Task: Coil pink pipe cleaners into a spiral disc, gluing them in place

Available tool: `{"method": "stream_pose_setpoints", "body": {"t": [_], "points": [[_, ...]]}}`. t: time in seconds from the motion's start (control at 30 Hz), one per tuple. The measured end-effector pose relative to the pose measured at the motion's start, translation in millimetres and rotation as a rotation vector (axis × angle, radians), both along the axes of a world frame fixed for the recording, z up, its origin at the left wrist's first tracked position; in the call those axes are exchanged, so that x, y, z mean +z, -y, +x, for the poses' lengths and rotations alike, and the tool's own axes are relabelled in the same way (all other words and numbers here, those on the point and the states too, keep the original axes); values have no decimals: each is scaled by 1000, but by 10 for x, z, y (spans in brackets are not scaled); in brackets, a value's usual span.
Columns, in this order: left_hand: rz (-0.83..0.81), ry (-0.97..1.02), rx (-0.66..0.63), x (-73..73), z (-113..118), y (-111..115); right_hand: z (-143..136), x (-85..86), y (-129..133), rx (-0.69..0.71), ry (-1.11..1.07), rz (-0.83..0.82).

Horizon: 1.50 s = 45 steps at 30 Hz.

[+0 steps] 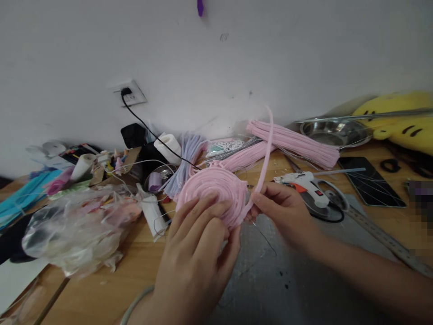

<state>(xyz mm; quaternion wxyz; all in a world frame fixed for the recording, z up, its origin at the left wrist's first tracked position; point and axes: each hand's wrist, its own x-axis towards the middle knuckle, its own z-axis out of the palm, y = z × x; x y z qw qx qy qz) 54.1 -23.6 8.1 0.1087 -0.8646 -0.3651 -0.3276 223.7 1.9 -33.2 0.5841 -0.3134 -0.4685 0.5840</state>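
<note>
One pink spiral coil, left of the glue gun, grasped by the left hand across its face; one upstanding pink strip, nearer that gun, pinched in the right hand, probably best kept untwisted and evenly snug against the coil.

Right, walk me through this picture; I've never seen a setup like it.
There is no machine here, just a person's two bare hands. One camera, worn on the head, looks forward and down at them. The left hand holds a coiled pink disc, fingers across its face. The right hand pinches a pink strip near the disc's edge, its free end pointing up. On the wooden table lie a gray mat, a white glue gun, pink bundles and a plastic bag.
</note>
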Motion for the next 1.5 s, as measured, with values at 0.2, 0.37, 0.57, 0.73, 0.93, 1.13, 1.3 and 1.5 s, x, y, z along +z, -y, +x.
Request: {"method": "stream_pose_setpoints", "body": {"t": [0.2, 0.37, 0.57, 0.73, 0.93, 1.13, 1.3, 1.5], "points": [[10, -3, 7, -6, 9, -10, -13, 17, 17, -23, -8, -13], [4, -3, 15, -2, 10, 1, -21, 13, 20, -40, -38, 19], [4, -6, 12, 2, 3, -4, -35, -5, 26, -43, -64, 19], [-1, -12, 10, -4, 7, -2, -37, 11, 40, -44, -81, 13], [5, -2, 15, -7, 4, 2, -36, 10, 37, -62, -69, 27], [8, -6, 13, -6, 7, 5, -39, 8, 33, -57, -83, 30], [19, -4, 12, -13, 7, -22, -54, 10, 39, -62, -118, 16], [-10, -18, 12, -1, 10, -27, -58, -20, 47, -29, -157, -36]]}}
